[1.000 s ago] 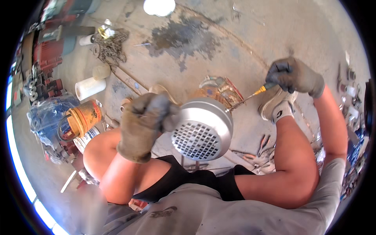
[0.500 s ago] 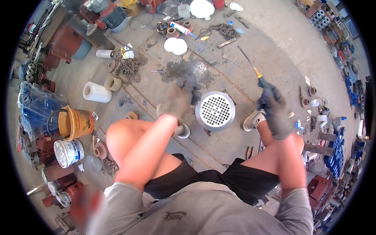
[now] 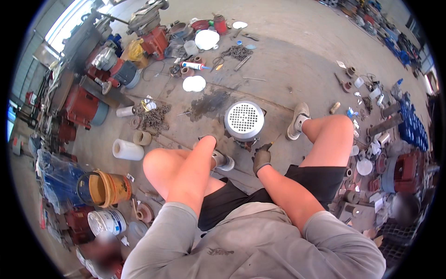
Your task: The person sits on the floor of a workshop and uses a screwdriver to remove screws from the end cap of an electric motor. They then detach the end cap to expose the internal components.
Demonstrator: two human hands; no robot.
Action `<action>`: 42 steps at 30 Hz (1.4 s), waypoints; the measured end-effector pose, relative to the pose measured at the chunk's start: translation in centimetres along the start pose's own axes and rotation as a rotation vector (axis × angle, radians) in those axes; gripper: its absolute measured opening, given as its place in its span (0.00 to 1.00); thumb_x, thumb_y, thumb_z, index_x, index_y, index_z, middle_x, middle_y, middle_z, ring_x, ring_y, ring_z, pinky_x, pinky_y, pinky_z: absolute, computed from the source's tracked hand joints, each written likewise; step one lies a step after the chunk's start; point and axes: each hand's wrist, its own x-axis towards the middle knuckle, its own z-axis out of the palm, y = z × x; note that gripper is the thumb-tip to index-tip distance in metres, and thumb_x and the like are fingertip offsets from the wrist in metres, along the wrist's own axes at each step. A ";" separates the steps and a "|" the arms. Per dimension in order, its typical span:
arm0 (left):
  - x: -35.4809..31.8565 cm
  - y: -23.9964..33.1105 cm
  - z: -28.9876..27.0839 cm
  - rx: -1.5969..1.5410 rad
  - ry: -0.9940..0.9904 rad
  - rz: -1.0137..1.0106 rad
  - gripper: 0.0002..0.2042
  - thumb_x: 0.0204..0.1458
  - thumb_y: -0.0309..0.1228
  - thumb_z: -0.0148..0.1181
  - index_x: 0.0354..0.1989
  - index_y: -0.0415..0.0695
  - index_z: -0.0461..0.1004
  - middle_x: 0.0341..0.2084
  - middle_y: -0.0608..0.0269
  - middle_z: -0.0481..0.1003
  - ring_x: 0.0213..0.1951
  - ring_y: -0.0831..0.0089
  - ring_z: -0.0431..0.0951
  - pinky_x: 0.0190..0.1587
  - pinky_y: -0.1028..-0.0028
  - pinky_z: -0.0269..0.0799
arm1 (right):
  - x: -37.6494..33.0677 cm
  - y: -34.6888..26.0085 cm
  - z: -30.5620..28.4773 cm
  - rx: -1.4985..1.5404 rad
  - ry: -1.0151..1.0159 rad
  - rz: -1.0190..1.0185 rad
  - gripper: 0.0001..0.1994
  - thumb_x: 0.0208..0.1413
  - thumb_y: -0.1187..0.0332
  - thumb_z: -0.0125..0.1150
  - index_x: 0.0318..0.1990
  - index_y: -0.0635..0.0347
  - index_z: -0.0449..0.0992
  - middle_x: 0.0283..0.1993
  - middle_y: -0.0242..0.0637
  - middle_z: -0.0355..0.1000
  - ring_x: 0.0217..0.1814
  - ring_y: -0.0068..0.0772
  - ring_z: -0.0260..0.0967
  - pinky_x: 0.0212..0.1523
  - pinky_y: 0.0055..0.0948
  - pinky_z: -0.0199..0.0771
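Observation:
A grey electric motor (image 3: 244,120) with a round perforated fan cover stands on the concrete floor between my feet. My right hand (image 3: 261,158), in a grey glove, hangs low just in front of it and grips a slim screwdriver (image 3: 276,139) with a yellow handle that points up to the right. My left forearm reaches forward over my left knee. Only the dark tip of my left hand (image 3: 207,138) shows, close to the motor's left side, and its fingers are hidden. My left shoe (image 3: 224,162) and right shoe (image 3: 297,121) flank the motor.
An orange bucket (image 3: 100,188) and a white bucket (image 3: 107,222) stand at the lower left, with a white roll (image 3: 127,149) and a chain pile (image 3: 155,118) nearer. Red motors (image 3: 79,104) line the left. Small metal parts (image 3: 371,162) and blue crates (image 3: 413,125) crowd the right.
The view has pulled back and up from the motor. My right hand with the screwdriver has dropped from beside the motor to between my knees. My left hand has come off the fan cover.

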 end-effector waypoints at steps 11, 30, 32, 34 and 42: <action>-12.6 5.0 -0.5 -0.049 -0.427 -0.466 0.24 0.74 0.44 0.42 0.63 0.40 0.76 0.55 0.41 0.82 0.56 0.48 0.84 0.62 0.53 0.77 | 7.2 -1.8 -0.4 0.190 -0.117 -0.367 0.28 0.78 0.41 0.48 0.33 0.57 0.70 0.26 0.31 0.68 0.27 0.28 0.66 0.31 0.34 0.72; -15.0 9.4 2.6 -1.024 -0.485 -0.760 0.20 0.77 0.46 0.52 0.44 0.37 0.70 0.48 0.40 0.82 0.54 0.49 0.86 0.59 0.57 0.85 | 17.5 -14.8 15.4 -0.752 -0.519 -0.535 0.36 0.75 0.37 0.46 0.51 0.69 0.81 0.49 0.53 0.84 0.52 0.50 0.83 0.54 0.45 0.78; -16.0 8.9 0.1 -0.921 -0.538 -0.820 0.20 0.75 0.45 0.56 0.43 0.37 0.72 0.44 0.43 0.83 0.47 0.51 0.88 0.51 0.58 0.89 | 11.3 -12.1 15.7 -0.594 -0.628 -0.397 0.32 0.77 0.39 0.47 0.48 0.64 0.81 0.44 0.42 0.84 0.44 0.36 0.81 0.48 0.36 0.78; -15.3 11.2 -1.4 -0.749 -0.762 -0.739 0.20 0.73 0.44 0.60 0.41 0.36 0.74 0.40 0.46 0.84 0.40 0.54 0.90 0.44 0.60 0.91 | 11.3 -14.6 13.8 -0.462 -0.607 -0.335 0.28 0.78 0.43 0.50 0.48 0.63 0.80 0.42 0.41 0.83 0.41 0.31 0.79 0.45 0.32 0.78; -15.2 15.2 -8.2 -1.308 -0.537 -0.492 0.20 0.70 0.50 0.63 0.45 0.43 0.79 0.32 0.60 0.84 0.37 0.59 0.88 0.39 0.60 0.86 | -6.0 -22.5 2.8 -0.379 -0.728 -0.667 0.18 0.78 0.60 0.56 0.60 0.68 0.77 0.36 0.31 0.75 0.35 0.23 0.72 0.40 0.26 0.77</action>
